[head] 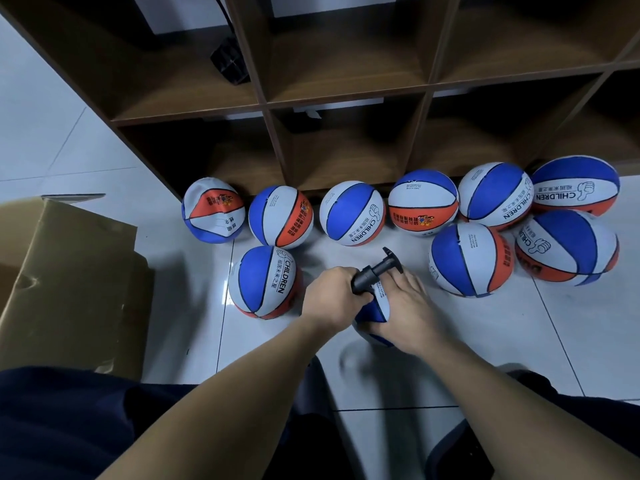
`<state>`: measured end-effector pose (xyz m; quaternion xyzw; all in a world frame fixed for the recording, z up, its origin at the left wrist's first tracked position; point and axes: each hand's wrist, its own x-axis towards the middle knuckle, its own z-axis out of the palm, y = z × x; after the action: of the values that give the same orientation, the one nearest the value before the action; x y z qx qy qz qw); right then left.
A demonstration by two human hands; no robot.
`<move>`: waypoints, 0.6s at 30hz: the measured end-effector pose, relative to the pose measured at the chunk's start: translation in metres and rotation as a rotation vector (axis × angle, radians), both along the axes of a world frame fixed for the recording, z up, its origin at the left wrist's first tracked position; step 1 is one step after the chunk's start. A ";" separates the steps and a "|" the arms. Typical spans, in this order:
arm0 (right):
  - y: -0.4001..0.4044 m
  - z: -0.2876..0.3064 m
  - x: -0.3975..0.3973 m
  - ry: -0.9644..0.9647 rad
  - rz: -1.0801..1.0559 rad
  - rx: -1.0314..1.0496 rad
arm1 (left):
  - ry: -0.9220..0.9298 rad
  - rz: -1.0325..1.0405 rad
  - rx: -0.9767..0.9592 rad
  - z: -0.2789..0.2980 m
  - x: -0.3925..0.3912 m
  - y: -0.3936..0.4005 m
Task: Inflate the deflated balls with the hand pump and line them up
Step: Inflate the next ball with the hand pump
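While the ball being filled [372, 311] sits on the floor tiles just ahead of my knees, mostly hidden under both hands, I read the hand pump [372, 271] as slanting up and away to the right from it, handle end farthest from me. My left hand [334, 292] is curled round the pump barrel; my right hand [405, 299] lies over the ball with fingers spread, steadying it. That handle sits just beyond the right fingertips, so the right hand looks nearer for pumping. Other balls [351, 213] line the shelf unit [263, 98] behind.
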<state>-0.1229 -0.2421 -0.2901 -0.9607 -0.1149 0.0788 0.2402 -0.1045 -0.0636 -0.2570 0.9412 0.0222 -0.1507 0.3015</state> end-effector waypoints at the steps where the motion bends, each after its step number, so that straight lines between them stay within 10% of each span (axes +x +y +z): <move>1: 0.001 -0.002 -0.001 -0.020 0.003 -0.002 | -0.009 0.003 0.006 0.000 -0.001 0.000; 18: -0.006 -0.003 0.000 0.049 0.011 -0.041 | -0.073 0.020 -0.016 0.052 0.007 0.037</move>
<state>-0.1226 -0.2481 -0.2927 -0.9626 -0.1128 0.1059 0.2225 -0.0978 -0.0263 -0.2046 0.9434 0.0194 -0.1133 0.3111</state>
